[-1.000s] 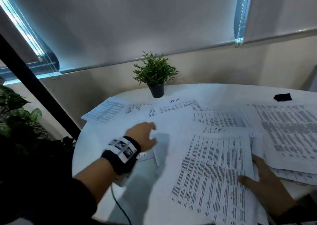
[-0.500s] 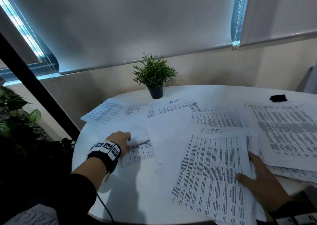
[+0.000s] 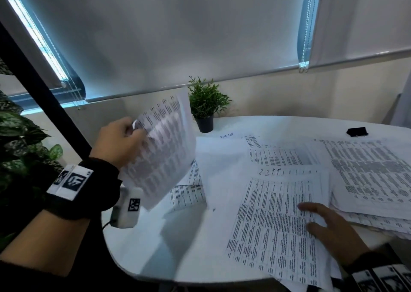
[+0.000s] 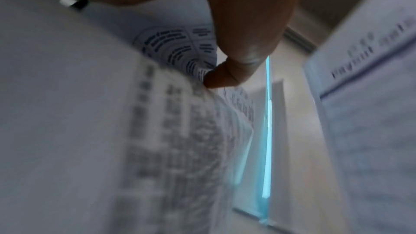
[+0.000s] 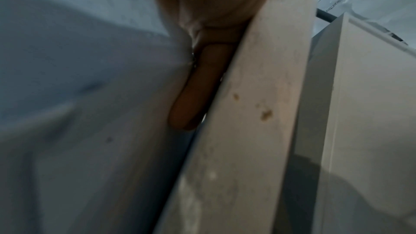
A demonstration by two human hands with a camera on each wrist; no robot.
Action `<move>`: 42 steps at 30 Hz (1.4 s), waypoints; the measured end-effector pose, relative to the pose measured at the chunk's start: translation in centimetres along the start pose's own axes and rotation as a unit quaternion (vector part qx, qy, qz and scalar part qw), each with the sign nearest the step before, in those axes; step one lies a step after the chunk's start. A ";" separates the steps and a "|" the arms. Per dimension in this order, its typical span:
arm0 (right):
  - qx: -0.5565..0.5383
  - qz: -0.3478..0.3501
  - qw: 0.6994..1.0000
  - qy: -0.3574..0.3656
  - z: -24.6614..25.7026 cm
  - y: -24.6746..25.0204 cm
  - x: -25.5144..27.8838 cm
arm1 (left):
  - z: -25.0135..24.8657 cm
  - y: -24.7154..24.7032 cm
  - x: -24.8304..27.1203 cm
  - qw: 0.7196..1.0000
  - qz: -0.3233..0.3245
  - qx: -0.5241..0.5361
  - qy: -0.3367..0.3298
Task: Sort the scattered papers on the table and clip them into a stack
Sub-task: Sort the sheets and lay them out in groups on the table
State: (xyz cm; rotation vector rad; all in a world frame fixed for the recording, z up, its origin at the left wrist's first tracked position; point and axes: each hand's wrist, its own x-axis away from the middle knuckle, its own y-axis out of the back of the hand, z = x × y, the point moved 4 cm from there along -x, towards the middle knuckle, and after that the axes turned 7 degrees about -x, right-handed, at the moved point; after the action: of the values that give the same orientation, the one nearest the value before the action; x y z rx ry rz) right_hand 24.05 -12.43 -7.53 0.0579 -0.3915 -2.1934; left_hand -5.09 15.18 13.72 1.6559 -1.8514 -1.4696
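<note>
From the head view, the left hand (image 3: 119, 141) is raised above the near left part of the white table (image 3: 178, 258), its fingers and thumb closed on the edge of a printed sheet (image 3: 162, 149) that hangs tilted in the air, blurred, in front of the wall. The right hand (image 3: 333, 236) lies flat with straight fingers on a printed page (image 3: 273, 225) at the near right; beside it a thicker pile of papers (image 3: 373, 176) spreads toward the right edge, and more papers (image 3: 280, 158) overlap across the middle of the table. A black binder clip (image 3: 357, 132) sits apart at the far right (on bare tabletop, touching no paper), and a small potted plant (image 3: 205, 105) stands at the far edge by the wall. In the left wrist view the thumb (image 4: 245, 45) and a fingertip (image 4: 219, 77) pinch the curled corner of the sheet (image 4: 175, 45), whose print runs blurred down the picture. In the right wrist view one straight finger (image 5: 193, 92) lies against a pale edge (image 5: 247, 113); whether that is table or paper I cannot tell, and the hand holds nothing that I can see.
</note>
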 end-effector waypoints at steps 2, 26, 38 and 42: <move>-0.007 0.001 1.000 -0.006 0.0 -0.1 0.0 | -0.7 -0.6 0.8 0.963 0.001 0.261 0.074; -0.210 -0.001 0.977 0.043 1.5 -1.6 0.6 | -10.8 -19.2 22.7 0.663 0.409 0.494 0.387; -0.348 -0.055 0.930 0.102 1.1 1.8 0.5 | -2.7 -14.0 14.1 0.872 0.283 0.320 0.240; -0.406 -0.010 0.911 0.072 0.5 1.0 0.7 | -3.1 -16.7 14.1 0.783 0.409 0.379 0.275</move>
State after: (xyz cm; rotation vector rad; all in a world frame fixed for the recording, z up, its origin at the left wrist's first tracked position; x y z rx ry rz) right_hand 24.26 -13.42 -6.70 -0.2323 0.6198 -2.1917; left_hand 2.65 4.28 -3.83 1.0073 -2.3959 0.1467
